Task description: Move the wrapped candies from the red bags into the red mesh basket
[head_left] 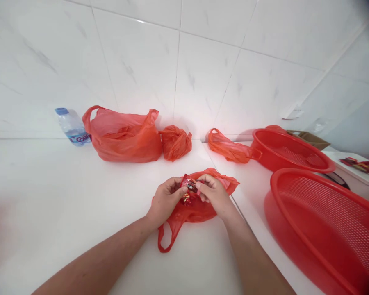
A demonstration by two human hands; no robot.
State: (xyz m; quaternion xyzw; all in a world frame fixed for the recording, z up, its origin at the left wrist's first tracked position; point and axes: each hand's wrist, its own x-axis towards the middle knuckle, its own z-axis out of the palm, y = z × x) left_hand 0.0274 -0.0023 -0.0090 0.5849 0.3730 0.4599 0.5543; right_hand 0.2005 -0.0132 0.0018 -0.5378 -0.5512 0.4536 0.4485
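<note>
Between my two hands is a small red wrapped packet (190, 184) with dark and white print, like a sweet in its wrapper. My left hand (167, 199) pinches its left side with thumb and fingers. At its right side, my right hand (213, 192) grips the edge, fingers curled. Just below the packet, a red and gold wrapper (187, 199) shows; whether it is held or lies in the bag I cannot tell. Under both hands a red plastic bag (197, 214) lies spread on the white table, one handle loop toward me.
Against the tiled wall stand a water bottle (73, 128), a large red bag (126, 141), a crumpled red bag (176, 143) and a flatter red bag (230, 150). Red plastic baskets (290, 153) fill the right side; the nearest basket (310, 241) is large. Behind them is a cardboard box (313, 141).
</note>
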